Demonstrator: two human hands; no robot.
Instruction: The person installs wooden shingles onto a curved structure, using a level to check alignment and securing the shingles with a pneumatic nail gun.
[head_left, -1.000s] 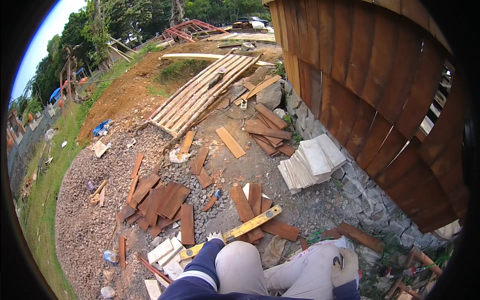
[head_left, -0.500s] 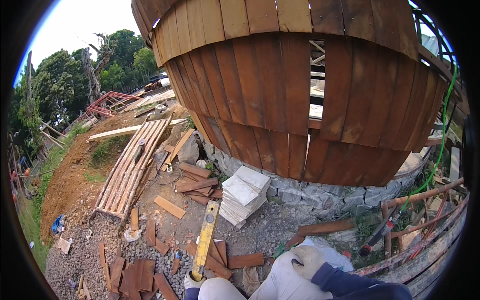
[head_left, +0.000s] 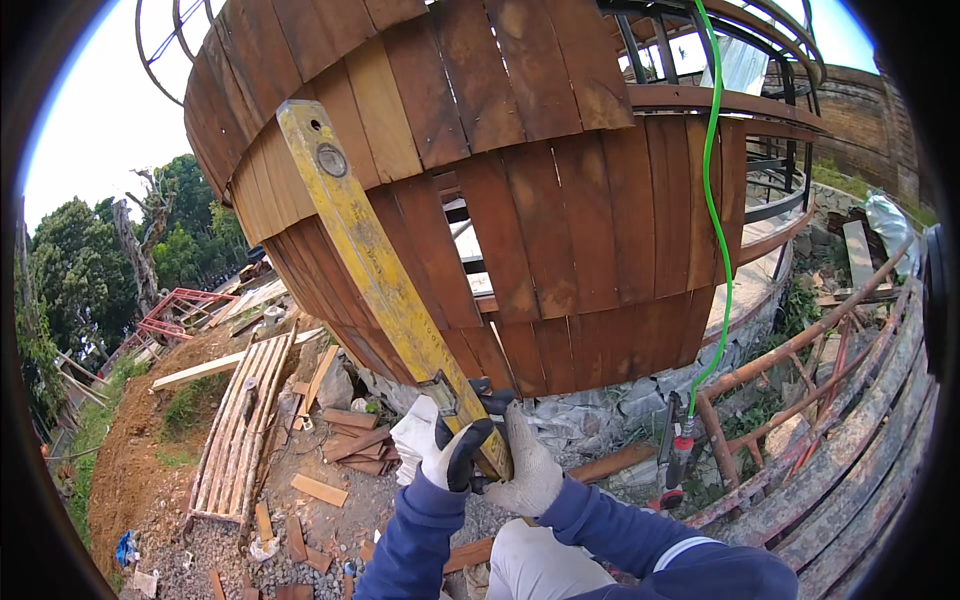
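A long, scuffed yellow spirit level [head_left: 385,270] stands tilted up in front of me, its top leaning to the left. Near its lower end, my left hand [head_left: 452,455], in a white and black work glove, grips the left side. My right hand [head_left: 528,468], gloved the same way, closes round the right side close to the bottom tip. Behind the level rises a curved wall of overlapping brown wooden boards [head_left: 590,220]. A narrow open gap shows between two boards of the middle row, just right of the level.
Green hose [head_left: 718,220] hangs down at the right to a red-and-black tool [head_left: 678,465]. Rusty pipe scaffolding [head_left: 800,480] lies beside me. White tiles [head_left: 412,435] are stacked by the stone base. Loose boards [head_left: 355,440] and a slatted metal rack [head_left: 240,420] lie left.
The level has risen from beside my left knee to in front of the wall. My right hand has left my knee and now grips it too. The view has turned right.
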